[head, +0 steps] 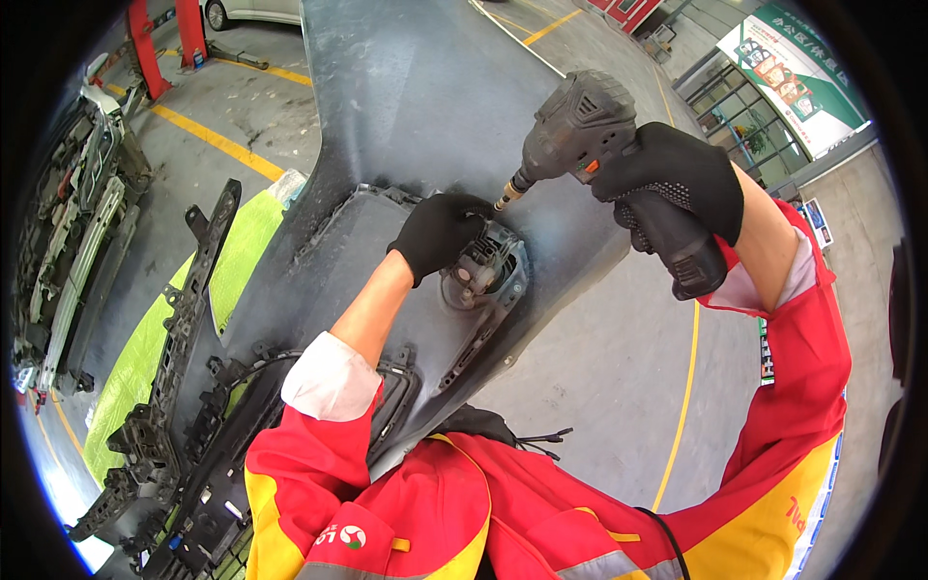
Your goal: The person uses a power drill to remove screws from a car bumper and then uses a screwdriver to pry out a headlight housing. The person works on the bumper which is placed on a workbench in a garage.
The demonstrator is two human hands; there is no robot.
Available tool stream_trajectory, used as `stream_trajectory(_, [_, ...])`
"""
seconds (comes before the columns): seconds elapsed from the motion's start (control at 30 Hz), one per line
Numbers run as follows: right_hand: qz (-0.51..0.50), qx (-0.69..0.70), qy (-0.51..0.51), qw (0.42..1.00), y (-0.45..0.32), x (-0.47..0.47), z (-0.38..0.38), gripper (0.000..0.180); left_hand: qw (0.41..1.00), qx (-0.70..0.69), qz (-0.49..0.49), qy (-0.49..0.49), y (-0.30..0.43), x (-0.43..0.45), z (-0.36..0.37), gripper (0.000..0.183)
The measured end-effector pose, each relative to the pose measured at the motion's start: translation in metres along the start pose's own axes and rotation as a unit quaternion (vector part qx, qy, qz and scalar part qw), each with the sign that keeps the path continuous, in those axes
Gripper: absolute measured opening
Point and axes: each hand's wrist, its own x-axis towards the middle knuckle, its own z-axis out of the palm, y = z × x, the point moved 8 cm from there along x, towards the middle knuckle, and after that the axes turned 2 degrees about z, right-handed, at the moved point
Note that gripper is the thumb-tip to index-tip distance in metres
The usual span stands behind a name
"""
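Note:
Before me lies the inner side of a dark plastic car bumper cover [406, 94]. My right hand [670, 181], in a black glove, grips a black cordless power driver [573, 130] by its handle. The driver's bit points down and left, its tip beside the fingers of my left hand [446, 232]. That gloved hand rests at the upper edge of a round lamp unit [475, 275] set in the bumper cover. Its fingertips are close to the bit; whether they pinch a small fastener cannot be told.
Black plastic brackets [188, 312] and a grille part [254, 406] lie at the left, with green padding [138, 377] beneath. Removed car parts [80, 246] stand at the far left. A red lift post [148, 58] rises behind. A signboard [794, 72] stands at the upper right.

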Motion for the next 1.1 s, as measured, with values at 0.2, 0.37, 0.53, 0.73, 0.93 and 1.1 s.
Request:
stream_trajectory(0.2, [0.051,0.023,0.004,0.998,0.000,0.003,0.003,0.025,1.000,-0.011,0.012,0.010,-0.002,-0.002,-0.001,0.033])
stream_trajectory(0.37, [0.087,0.014,-0.019,0.996,-0.009,0.018,0.000,0.029,1.000,0.009,0.007,-0.006,-0.007,0.001,-0.002,0.033])
stream_trajectory(0.53, [0.148,0.033,-0.027,0.988,-0.010,0.027,-0.010,0.032,0.999,0.005,0.017,-0.045,-0.003,0.010,0.010,0.031])
stream_trajectory(0.73, [0.177,0.042,-0.058,0.982,-0.001,0.051,-0.013,0.029,0.999,0.003,0.014,-0.053,-0.007,0.010,0.004,0.030])
stream_trajectory(0.93, [0.232,0.064,-0.024,0.970,0.020,0.030,-0.024,0.028,0.997,0.023,0.047,-0.053,0.006,0.020,0.023,0.027])
stream_trajectory(1.1, [0.164,0.040,-0.022,0.985,0.006,0.050,-0.015,0.031,0.999,0.015,0.008,-0.049,-0.005,-0.002,0.004,0.029])
